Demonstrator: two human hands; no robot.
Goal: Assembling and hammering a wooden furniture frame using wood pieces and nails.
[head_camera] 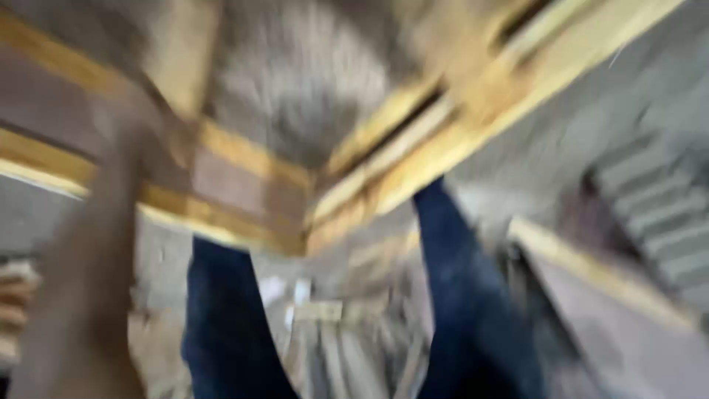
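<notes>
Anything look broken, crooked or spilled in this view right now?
Too blurred to judge. Yellow wooden frame pieces meet at an angle above two dark blue trouser legs; a brown arm-like streak rises at left. No hands are clearly visible.

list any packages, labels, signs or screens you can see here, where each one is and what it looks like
None can be made out: the head view is heavily motion-blurred.
What does show: yellow-edged wooden frame, upper middle, long angled boards around grey fill.
Forearm, left edge, a brownish blur; its hand cannot be made out.
Two legs in dark blue trousers, lower middle.
Grey stepped blocks, right side.
</notes>
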